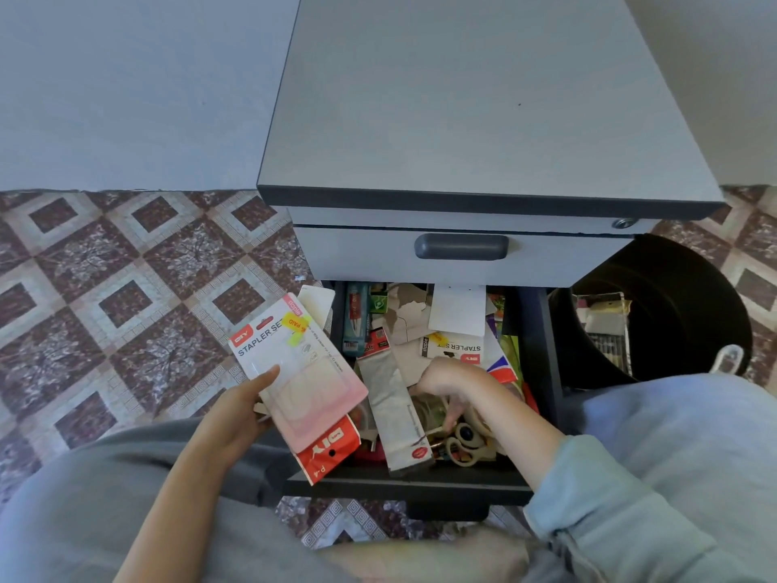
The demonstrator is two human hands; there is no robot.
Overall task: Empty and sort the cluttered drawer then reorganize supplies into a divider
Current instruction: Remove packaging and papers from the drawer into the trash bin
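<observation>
The lower drawer [403, 483] of a grey cabinet stands pulled out, crammed with packets, torn card and paper. My left hand [235, 410] holds a stack of flat packets left of the drawer, a pink "STAPLER SET" pack [294, 363] on top and a red pack [328, 450] under it. My right hand [441, 380] reaches down into the clutter with its fingers curled; what they grip is hidden. Below it lie cream-handled scissors [464, 443] and a long silver packet [393, 410]. A second stapler set card [456, 351] lies further back.
The cabinet top [483, 98] and its closed upper drawer with a dark handle [461, 247] rise behind. A black bin [681, 313] with packaging inside stands to the right. Patterned floor tiles [126, 309] spread on the left. My knees fill the bottom.
</observation>
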